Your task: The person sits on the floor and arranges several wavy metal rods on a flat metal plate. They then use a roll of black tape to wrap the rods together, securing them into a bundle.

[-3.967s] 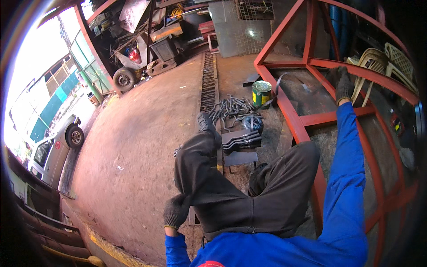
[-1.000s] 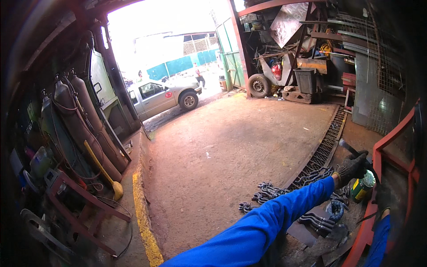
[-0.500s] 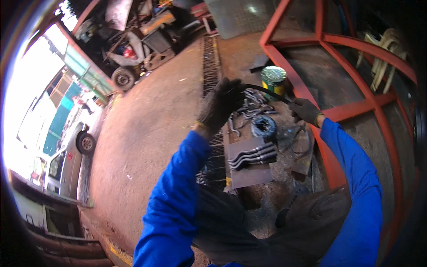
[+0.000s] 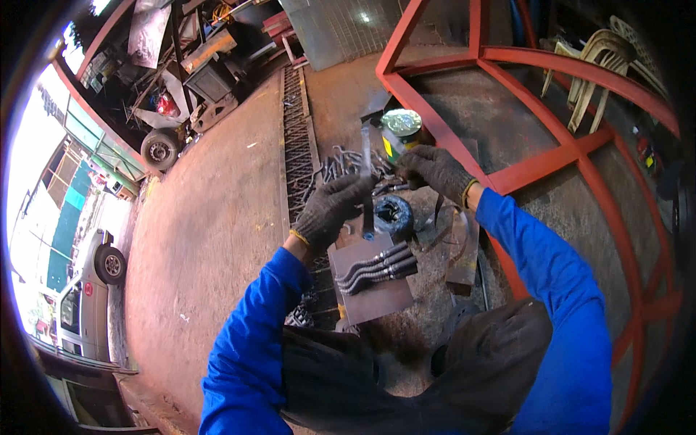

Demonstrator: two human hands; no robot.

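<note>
My left hand [image 4: 335, 206], in a dark work glove, pinches a thin flexible strip [image 4: 367, 154]; its kind is unclear. Part of the strip stands up above the fingers, pale with glare and blurred, and a dark length hangs below them. To its right, my gloved right hand [image 4: 438, 172] is closed at what looks like the strip's other end, close to a green and yellow can [image 4: 401, 135] with a foil-like top. Under the hands lies a ring-shaped roll [image 4: 392, 217] in bluish wrap. Nearer me, several wavy dark metal rods [image 4: 375, 269] rest side by side on a flat plate [image 4: 377, 303].
A heap of bent metal pieces [image 4: 341, 164] lies beyond my left hand. Red steel framing [image 4: 500, 175] rises along the right. A floor grating [image 4: 296, 138] runs away on the left. Farther off are a loose wheel [image 4: 160, 149], a parked vehicle [image 4: 85, 304] and stacked plastic chairs [image 4: 598, 61].
Both hands have come lower and closer together. The strip, stretched between them before, now bends upward near the left hand. The whole view has shifted to the right.
</note>
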